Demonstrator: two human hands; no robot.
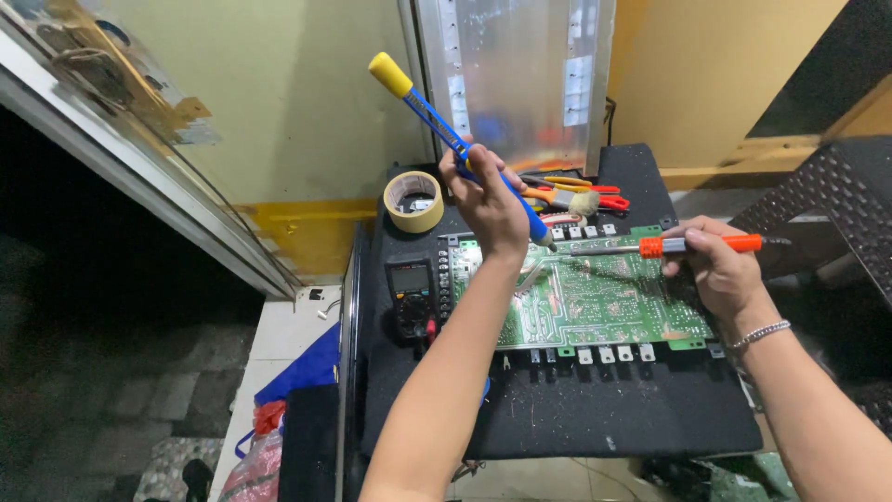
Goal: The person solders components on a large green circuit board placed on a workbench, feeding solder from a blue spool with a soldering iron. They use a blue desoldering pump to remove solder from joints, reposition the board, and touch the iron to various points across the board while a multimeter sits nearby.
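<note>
From where I watch, going left to right: a blue plastic bag slumps off the table's left side, just beside the dark felt-covered table. I cannot tell what it contains. On the table's left part lies a black handheld multimeter with a grey screen, face up so the display reads from above, and behind it a roll of beige masking tape stands tilted on edge.

My left hand is wrapped tight around a blue pump tool with a yellow plunger cap, held slanted so its tip comes down at the top edge of the green printed circuit board. The board lies flat, solder side up, in the table's middle, open to both tools.

Behind the board, a heap of pliers with orange and red handles and a small brush lie within reach.

My right hand pinches an orange-handled soldering iron, held nearly level, its metal shaft pointing left toward the pump tip.
</note>
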